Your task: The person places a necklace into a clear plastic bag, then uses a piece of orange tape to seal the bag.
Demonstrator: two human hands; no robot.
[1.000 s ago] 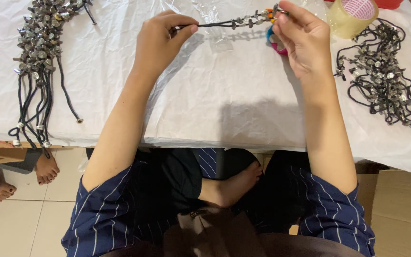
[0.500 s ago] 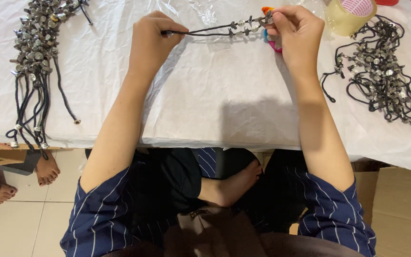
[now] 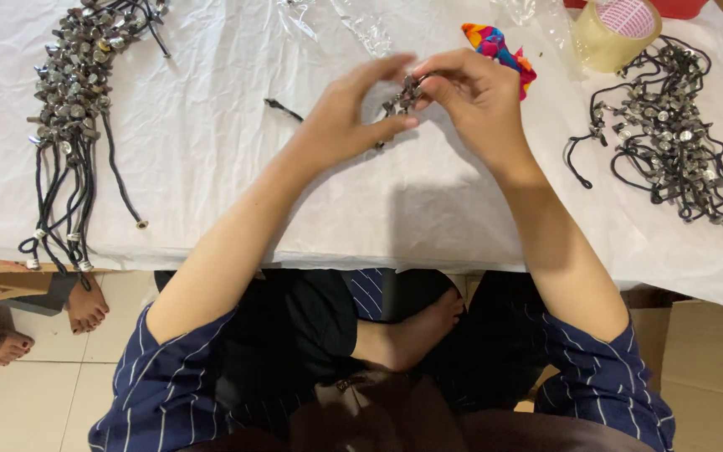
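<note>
Black beaded cord (image 3: 401, 96) | pinched (fingertips closed) | left hand (image 3: 346, 117), right hand (image 3: 474, 96)

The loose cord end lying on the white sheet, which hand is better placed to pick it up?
Left. The loose cord end lies just beyond the left hand, on its side. The right hand pinches the beaded bunch and would have to cross over the left to reach it.

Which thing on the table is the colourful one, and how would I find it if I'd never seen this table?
Start at the white table cover and go to its far right corner, where a roll of clear tape lies. Just left of the tape, behind the right hand, lies a small colourful thing. Its bright pink, blue, yellow and orange stand out from the black cords with metal beads beside it.
</note>
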